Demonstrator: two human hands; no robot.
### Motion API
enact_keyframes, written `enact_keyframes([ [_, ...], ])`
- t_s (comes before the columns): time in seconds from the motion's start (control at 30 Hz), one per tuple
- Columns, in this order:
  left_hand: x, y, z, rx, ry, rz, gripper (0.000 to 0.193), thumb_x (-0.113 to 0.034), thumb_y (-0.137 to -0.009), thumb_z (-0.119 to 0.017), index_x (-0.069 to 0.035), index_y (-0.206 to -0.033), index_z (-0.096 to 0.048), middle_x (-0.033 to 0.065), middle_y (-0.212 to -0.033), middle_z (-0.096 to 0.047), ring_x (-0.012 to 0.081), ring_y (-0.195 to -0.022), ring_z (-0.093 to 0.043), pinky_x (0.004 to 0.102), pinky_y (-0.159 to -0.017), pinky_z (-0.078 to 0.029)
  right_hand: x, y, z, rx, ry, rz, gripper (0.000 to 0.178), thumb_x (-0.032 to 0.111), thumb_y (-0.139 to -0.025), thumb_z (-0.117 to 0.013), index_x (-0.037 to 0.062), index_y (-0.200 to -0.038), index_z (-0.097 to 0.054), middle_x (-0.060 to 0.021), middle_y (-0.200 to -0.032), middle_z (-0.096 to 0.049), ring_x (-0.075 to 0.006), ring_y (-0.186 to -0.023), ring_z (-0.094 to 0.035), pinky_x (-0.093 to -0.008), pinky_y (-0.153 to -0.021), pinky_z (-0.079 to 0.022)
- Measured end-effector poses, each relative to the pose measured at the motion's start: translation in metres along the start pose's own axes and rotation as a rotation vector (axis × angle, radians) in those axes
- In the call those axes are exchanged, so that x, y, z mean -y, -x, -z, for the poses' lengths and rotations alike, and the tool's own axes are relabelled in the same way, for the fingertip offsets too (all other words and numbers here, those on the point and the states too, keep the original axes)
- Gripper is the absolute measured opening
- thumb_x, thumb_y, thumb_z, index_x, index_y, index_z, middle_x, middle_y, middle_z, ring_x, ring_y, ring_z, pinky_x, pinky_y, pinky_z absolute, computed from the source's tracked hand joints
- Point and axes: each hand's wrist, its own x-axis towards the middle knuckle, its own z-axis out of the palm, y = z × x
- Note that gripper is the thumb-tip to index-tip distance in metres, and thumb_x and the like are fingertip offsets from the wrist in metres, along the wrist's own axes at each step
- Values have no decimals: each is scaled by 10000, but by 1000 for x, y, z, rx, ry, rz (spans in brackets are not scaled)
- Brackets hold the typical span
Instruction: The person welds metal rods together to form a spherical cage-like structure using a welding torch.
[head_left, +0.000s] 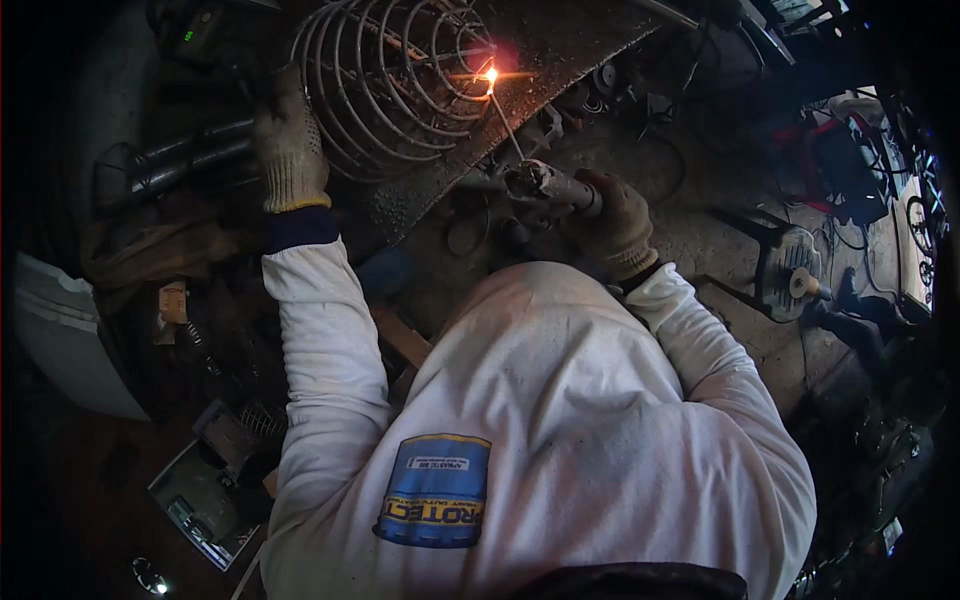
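Note:
A round cage of bent steel rods (375,95) lies on a rough, rusty metal plate (410,195) at the top. My left hand (290,150), in a knitted work glove, grips the cage's left edge; its fingertips are partly lost in shadow. In my gloved right hand (615,220) is a welding electrode holder (555,187). From its worn tip a thin welding rod (507,128) slants up and left to the cage's right end. A bright welding arc (491,76) glows where rod and cage meet.
Dark metal pipes (195,155) lie beyond my left wrist. A small device with a green display (188,36) stands at the upper left. To the right are a low stool-like object (790,270) and cables on the floor. Loose scrap metal lies beside the plate.

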Motion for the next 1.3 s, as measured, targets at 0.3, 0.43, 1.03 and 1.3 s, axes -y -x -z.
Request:
enact_keyframes([
  [0.3, -3, 3, -2, -35, -63, 26, 795, -665, -916, -517, 10, -1335, -557, 246, -1293, -610, 356, -1180, -597, 417, -987, -456, -4, 2, 3, 80, 42, -78, 453, 178, -704, -789, 91, -1120, -631, -142, -955, -706, -347, -844, -702, -435, -729, -563],
  [0.43, 7, -3, 2, -22, -79, -41, 794, -662, -912, -529, 19, -1319, -563, 256, -1276, -613, 363, -1158, -604, 420, -975, -460, 0, 10, 3, 126, -91, -216, 467, 181, -721, -789, 75, -1145, -625, -165, -996, -709, -352, -896, -705, -429, -768, -565],
  [1.03, -13, 1, -4, -30, -201, -47, 758, -677, -932, -460, -16, -1269, -613, 266, -1263, -619, 410, -1180, -588, 435, -995, -445, -6, -1, 19, 190, -588, -401, 352, 151, -801, -677, 16, -1123, -631, -142, -943, -708, -217, -862, -694, -344, -774, -534],
  [1.3, -5, -4, -3, -81, -262, -203, 735, -638, -941, -490, 27, -1224, -627, 261, -1222, -637, 400, -1136, -604, 424, -974, -451, -25, 6, 14, 272, -573, -336, 429, 169, -759, -715, 13, -1150, -632, -174, -975, -714, -294, -908, -702, -381, -812, -536],
])
